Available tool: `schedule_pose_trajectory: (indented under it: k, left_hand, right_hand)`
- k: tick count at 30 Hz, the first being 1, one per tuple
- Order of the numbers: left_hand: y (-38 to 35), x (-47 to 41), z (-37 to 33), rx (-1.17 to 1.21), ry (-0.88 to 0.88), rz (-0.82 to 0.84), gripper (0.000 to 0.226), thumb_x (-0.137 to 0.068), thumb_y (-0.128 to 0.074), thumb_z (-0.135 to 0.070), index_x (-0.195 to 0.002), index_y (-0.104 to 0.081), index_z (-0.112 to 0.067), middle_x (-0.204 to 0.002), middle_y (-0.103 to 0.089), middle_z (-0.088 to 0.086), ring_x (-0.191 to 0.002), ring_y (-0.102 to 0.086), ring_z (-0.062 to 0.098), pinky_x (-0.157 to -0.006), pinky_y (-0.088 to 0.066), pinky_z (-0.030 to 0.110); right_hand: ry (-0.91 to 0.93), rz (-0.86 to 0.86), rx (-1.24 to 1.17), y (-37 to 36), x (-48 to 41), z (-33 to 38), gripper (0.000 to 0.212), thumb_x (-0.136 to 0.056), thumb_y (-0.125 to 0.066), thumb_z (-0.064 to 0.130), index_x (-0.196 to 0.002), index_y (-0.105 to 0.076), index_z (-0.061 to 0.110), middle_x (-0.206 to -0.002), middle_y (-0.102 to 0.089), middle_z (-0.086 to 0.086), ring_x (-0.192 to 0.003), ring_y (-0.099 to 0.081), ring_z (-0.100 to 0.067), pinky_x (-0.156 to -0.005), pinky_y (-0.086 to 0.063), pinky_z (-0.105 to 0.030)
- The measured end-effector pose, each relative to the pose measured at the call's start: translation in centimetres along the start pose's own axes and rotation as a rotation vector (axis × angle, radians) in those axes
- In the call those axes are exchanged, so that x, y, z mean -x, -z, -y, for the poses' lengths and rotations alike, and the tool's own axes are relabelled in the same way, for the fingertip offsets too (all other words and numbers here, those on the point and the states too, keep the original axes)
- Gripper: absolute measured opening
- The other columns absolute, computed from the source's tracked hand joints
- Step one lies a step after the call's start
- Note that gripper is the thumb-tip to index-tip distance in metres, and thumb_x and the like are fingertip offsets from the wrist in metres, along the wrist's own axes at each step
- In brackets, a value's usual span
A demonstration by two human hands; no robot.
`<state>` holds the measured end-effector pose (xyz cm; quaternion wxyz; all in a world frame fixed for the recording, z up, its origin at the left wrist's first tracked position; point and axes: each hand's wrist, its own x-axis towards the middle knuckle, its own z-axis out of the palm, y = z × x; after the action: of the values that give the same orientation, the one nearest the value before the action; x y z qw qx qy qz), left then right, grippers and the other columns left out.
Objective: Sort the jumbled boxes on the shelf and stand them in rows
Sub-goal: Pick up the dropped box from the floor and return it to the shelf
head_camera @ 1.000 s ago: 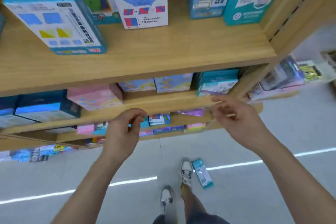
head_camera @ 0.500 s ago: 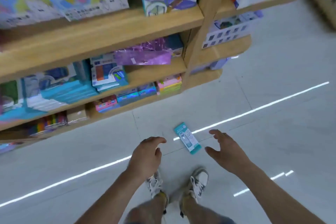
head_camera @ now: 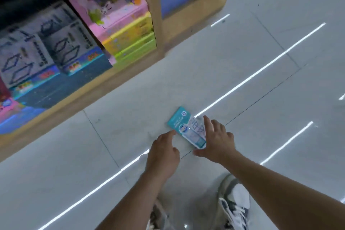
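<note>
The bottom tier of the light wooden shelf unit (head_camera: 56, 117) holds white-and-blue boxes printed with diamond outlines (head_camera: 56, 43), a pink carton (head_camera: 104, 5) and a yellow-green stack (head_camera: 134, 39). To its right is open grey tiled floor (head_camera: 242, 61), where the flat teal cardboard box (head_camera: 179, 123) lies. Half a second ago both hands were short of it. Now the left hand (head_camera: 162, 155), loosely open, has its forefinger at the box's left edge. The right hand (head_camera: 216, 142), fingers spread, covers its right edge.
</note>
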<state>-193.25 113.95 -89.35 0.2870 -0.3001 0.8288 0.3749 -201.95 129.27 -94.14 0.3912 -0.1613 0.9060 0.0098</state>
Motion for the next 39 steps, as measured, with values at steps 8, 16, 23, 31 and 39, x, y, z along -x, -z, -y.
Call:
schedule_pose_trajectory:
  k: [8, 16, 23, 31, 39]
  left_hand:
    - [-1.2, -1.5, 3.7, 0.083, 0.056, 0.022, 0.060, -0.090, -0.049, -0.010, -0.142, -0.030, -0.033, -0.143, -0.041, -0.002, -0.129, -0.041, 0.015, -0.103, -0.037, 0.028]
    - [12.1, 10.5, -4.4, 0.756, 0.182, -0.076, 0.055, -0.086, -0.059, -0.045, -0.136, -0.037, -0.037, -0.134, -0.050, -0.005, -0.117, -0.054, 0.012, -0.097, -0.049, 0.041]
    - [26.8, 27.6, -12.3, 1.039, 0.000, -0.378, 0.100, -0.071, -0.079, -0.003, -0.137, -0.021, -0.050, -0.119, -0.059, -0.010, -0.093, -0.066, 0.001, -0.064, -0.053, 0.016]
    - [42.8, 45.8, -17.3, 0.836, -0.203, -0.570, 0.072, -0.078, -0.073, -0.010, -0.128, -0.038, -0.048, -0.129, -0.053, -0.001, -0.108, -0.056, 0.000, -0.085, -0.052, 0.024]
    - [51.1, 58.1, -19.5, -0.077, -0.386, -0.577, 0.095, -0.084, -0.053, -0.031, -0.130, 0.024, -0.061, -0.146, 0.021, -0.035, -0.142, 0.014, 0.000, -0.115, -0.021, 0.030]
  right_hand:
    - [-0.105, 0.069, -0.275, -2.6, -2.4, 2.4, 0.086, -0.066, -0.074, 0.045, -0.135, -0.028, 0.020, -0.118, -0.043, -0.006, -0.107, -0.049, -0.026, -0.074, -0.048, -0.035]
    - [-0.071, 0.750, -1.601, 14.2, 10.9, 6.4, 0.061, -0.075, -0.055, 0.047, -0.123, -0.058, 0.011, -0.106, -0.058, -0.018, -0.095, -0.059, -0.031, -0.082, -0.055, -0.045]
    - [0.189, 1.136, -1.599, 31.2, 28.0, 9.7, 0.064, -0.074, -0.063, 0.048, -0.125, -0.058, 0.010, -0.112, -0.059, -0.024, -0.101, -0.054, -0.038, -0.077, -0.048, -0.042]
    - [0.301, 1.129, -1.261, 52.0, 46.9, 17.9, 0.064, -0.074, -0.061, 0.052, -0.127, -0.059, 0.015, -0.112, -0.061, -0.022, -0.099, -0.061, -0.041, -0.072, -0.052, -0.041]
    - [0.481, 0.990, -1.332, 60.2, 59.8, 27.2, 0.059, -0.078, -0.049, 0.053, -0.113, -0.068, 0.010, -0.100, -0.063, -0.024, -0.069, -0.064, -0.036, -0.045, -0.051, -0.030]
